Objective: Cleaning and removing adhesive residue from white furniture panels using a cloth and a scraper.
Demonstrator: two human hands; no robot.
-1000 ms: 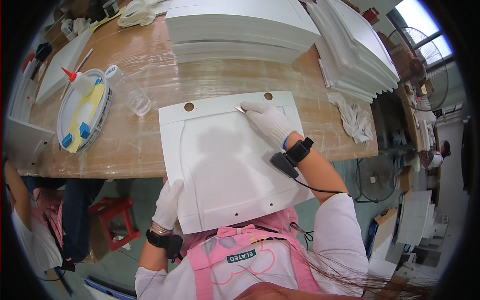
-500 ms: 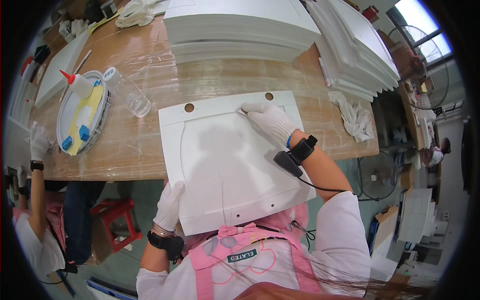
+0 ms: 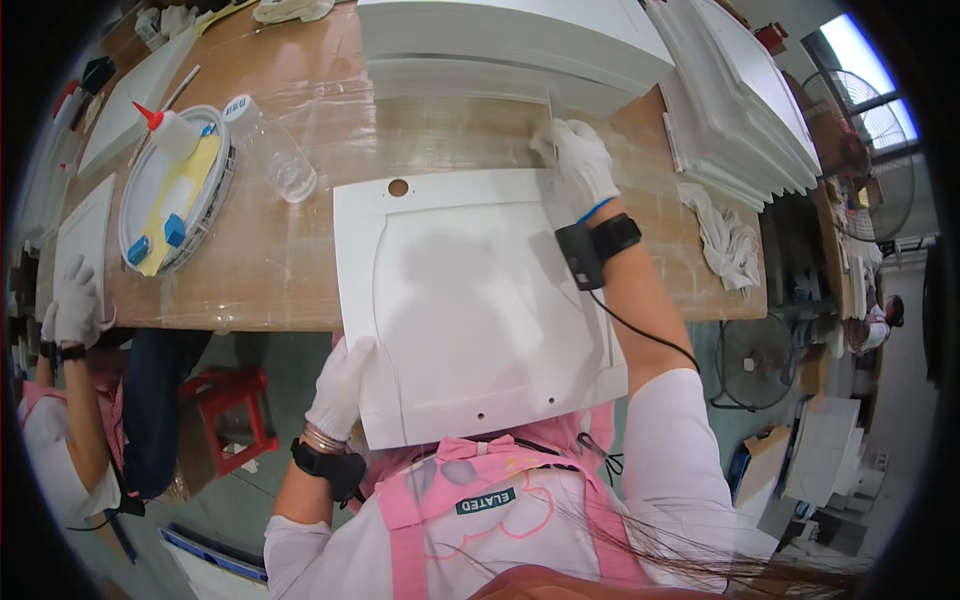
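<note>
A white panel (image 3: 480, 300) with a shallow recessed field and a round hole near its far left corner lies partly over the table edge, its near side against my pink apron. My left hand (image 3: 342, 385), in a white knitted glove, grips the panel's left edge, thumb on top. My gloved right hand (image 3: 582, 165) is above the panel's far right corner, hiding that corner's hole. Its fingers are curled together and a little blurred; a thin pale piece seems to stick out of them, but I cannot make out its kind.
Stacks of white panels (image 3: 520, 85) stand at the back and right. On the left are an oval lid (image 3: 222, 185) with blue blocks and a red-tipped bottle (image 3: 175, 135), plus a clear bottle (image 3: 280, 165). A crumpled cloth (image 3: 725, 240) lies right. A co-worker's gloved hands (image 3: 75, 305) are far left.
My right hand has moved right and away from me, from the panel's recess edge past its far right corner. My left hand keeps its grip on the panel. The view has shifted slightly.
</note>
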